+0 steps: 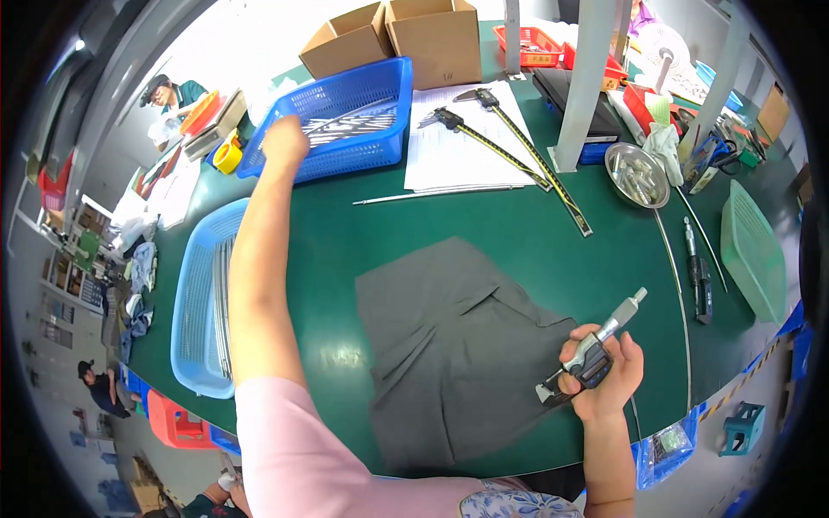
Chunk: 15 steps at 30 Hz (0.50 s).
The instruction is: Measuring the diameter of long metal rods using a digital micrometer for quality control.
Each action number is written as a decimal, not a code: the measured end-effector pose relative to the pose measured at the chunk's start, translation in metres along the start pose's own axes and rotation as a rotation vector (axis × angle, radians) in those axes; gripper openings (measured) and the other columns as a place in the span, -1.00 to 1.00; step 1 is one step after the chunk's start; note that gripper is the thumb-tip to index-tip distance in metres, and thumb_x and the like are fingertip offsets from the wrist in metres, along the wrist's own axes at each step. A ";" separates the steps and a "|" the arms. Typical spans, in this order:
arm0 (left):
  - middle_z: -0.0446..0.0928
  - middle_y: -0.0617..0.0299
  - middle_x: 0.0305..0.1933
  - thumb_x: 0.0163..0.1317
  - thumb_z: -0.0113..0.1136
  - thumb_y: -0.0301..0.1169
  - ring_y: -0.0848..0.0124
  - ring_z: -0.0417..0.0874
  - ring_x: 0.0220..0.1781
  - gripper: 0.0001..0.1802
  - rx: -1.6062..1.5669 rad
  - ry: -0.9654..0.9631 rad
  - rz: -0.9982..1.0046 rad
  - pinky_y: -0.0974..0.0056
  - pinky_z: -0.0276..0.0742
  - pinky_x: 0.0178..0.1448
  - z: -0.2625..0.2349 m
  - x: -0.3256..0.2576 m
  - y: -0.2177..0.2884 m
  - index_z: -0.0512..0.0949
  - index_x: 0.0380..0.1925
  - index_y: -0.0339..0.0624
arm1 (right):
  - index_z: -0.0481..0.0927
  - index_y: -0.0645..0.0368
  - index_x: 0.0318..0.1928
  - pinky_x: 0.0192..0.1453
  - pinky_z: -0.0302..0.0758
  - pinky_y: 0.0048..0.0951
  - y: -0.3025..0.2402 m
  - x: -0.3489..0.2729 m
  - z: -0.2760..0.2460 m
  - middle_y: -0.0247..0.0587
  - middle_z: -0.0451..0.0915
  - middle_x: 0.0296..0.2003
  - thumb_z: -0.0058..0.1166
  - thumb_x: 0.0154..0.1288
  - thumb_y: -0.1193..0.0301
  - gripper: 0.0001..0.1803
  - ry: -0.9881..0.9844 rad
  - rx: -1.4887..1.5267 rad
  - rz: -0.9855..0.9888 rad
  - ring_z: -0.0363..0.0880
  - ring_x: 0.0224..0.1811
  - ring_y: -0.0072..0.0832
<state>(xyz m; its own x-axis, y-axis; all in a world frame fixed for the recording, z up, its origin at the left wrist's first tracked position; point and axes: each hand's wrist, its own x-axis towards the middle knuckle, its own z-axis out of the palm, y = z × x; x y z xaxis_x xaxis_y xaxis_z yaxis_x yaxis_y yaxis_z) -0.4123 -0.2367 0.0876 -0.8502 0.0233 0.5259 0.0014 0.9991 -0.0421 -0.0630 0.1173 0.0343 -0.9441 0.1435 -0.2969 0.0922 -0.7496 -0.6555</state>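
My right hand (611, 375) is wrapped round a digital micrometer (596, 356), its silver thimble pointing up and away and its frame near my thumb. Beneath and left of it a dark grey cloth (458, 345) lies wrinkled on the green table. My left arm stretches far forward, and my left hand (285, 145) is at the near left part of a blue basket (354, 160) that holds a pile of thin metal rods (358, 126). The fingers of that hand are hidden, so its grip does not show.
A light blue basket (200, 345) with long rods stands beside my left arm. Two calipers (518, 142) lie on papers (423, 168). To the right are a metal bowl (637, 175) of small parts, another micrometer (699, 285), a green basket (749, 250) and a white post (587, 95). Cardboard boxes (436, 47) stand behind.
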 end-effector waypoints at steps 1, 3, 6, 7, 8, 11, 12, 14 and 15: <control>0.49 -0.04 -0.38 -0.17 -0.01 -0.55 0.03 0.53 -0.32 -0.84 -0.071 0.215 0.120 0.07 0.45 -0.27 -0.002 -0.012 0.013 0.48 -0.49 -0.25 | 0.43 0.39 -0.31 -0.75 0.22 -0.54 0.001 0.001 0.000 0.04 0.46 -0.57 -0.34 0.08 -0.05 -0.36 -0.001 -0.005 0.007 0.28 -0.78 -0.44; 0.41 0.06 -0.49 -0.22 0.03 -0.54 0.10 0.48 -0.44 -0.88 -0.302 0.411 0.550 0.10 0.45 -0.37 -0.008 -0.041 0.045 0.44 -0.56 -0.18 | 0.43 0.38 -0.31 -0.76 0.22 -0.56 0.002 0.003 0.000 0.02 0.46 -0.57 -0.31 0.07 -0.04 -0.38 -0.029 -0.046 -0.019 0.28 -0.79 -0.46; 0.41 0.16 -0.47 -0.25 0.06 -0.52 0.25 0.50 -0.38 -0.91 -0.171 0.080 0.981 0.22 0.46 -0.35 -0.015 -0.096 0.095 0.44 -0.62 -0.18 | 0.44 0.37 -0.31 -0.77 0.23 -0.56 0.004 0.002 0.003 0.01 0.47 -0.57 -0.29 0.08 0.00 -0.41 -0.032 -0.040 -0.052 0.28 -0.80 -0.47; 0.43 0.19 -0.44 -0.23 0.07 -0.51 0.27 0.51 -0.34 -0.91 -0.060 -0.029 0.950 0.26 0.46 -0.33 -0.005 -0.107 0.104 0.47 -0.60 -0.17 | 0.44 0.37 -0.31 -0.77 0.23 -0.56 0.004 0.000 0.001 0.01 0.47 -0.57 -0.29 0.08 0.00 -0.41 -0.051 -0.054 -0.043 0.28 -0.80 -0.47; 0.43 0.19 -0.44 -0.23 0.07 -0.51 0.27 0.51 -0.34 -0.91 -0.051 -0.020 0.928 0.26 0.46 -0.33 0.002 -0.111 0.105 0.47 -0.60 -0.17 | 0.44 0.38 -0.31 -0.77 0.23 -0.56 0.005 0.000 0.000 0.02 0.47 -0.57 -0.28 0.09 0.01 -0.42 -0.055 -0.058 -0.061 0.28 -0.80 -0.46; 0.45 0.15 -0.36 -0.18 0.06 -0.52 0.27 0.50 -0.26 -0.89 0.134 -0.236 0.584 0.29 0.46 -0.28 0.014 -0.116 0.105 0.48 -0.54 -0.19 | 0.43 0.40 -0.30 -0.77 0.24 -0.55 0.009 0.001 -0.003 0.02 0.48 -0.56 -0.27 0.09 0.05 -0.45 -0.076 -0.040 -0.089 0.29 -0.80 -0.45; 0.45 0.15 -0.34 -0.16 0.06 -0.53 0.27 0.50 -0.26 -0.88 0.161 -0.268 0.637 0.28 0.47 -0.27 0.014 -0.117 0.104 0.48 -0.52 -0.19 | 0.43 0.40 -0.30 -0.77 0.25 -0.55 0.010 0.001 -0.002 0.02 0.48 -0.56 -0.26 0.08 0.06 -0.45 -0.077 -0.048 -0.087 0.29 -0.80 -0.46; 0.45 0.14 -0.33 -0.15 0.06 -0.53 0.27 0.51 -0.26 -0.87 0.188 -0.295 0.694 0.28 0.47 -0.26 0.010 -0.119 0.101 0.49 -0.50 -0.19 | 0.43 0.40 -0.30 -0.76 0.26 -0.55 0.009 0.000 0.000 0.02 0.48 -0.57 -0.26 0.07 0.06 -0.45 -0.076 -0.055 -0.091 0.29 -0.80 -0.46; 0.45 0.13 -0.34 -0.14 0.06 -0.53 0.25 0.50 -0.24 -0.86 0.181 -0.338 0.746 0.27 0.47 -0.24 0.006 -0.120 0.099 0.48 -0.48 -0.20 | 0.43 0.40 -0.30 -0.75 0.26 -0.56 0.009 -0.001 0.002 0.01 0.48 -0.57 -0.26 0.07 0.06 -0.45 -0.084 -0.043 -0.085 0.29 -0.81 -0.46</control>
<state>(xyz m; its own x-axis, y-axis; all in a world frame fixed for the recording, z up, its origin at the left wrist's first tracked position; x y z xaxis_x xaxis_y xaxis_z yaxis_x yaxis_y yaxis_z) -0.3135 -0.1411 0.0156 -0.7720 0.6352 0.0246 0.5659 0.7043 -0.4286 -0.0620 0.1091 0.0298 -0.9720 0.1495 -0.1814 0.0226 -0.7087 -0.7051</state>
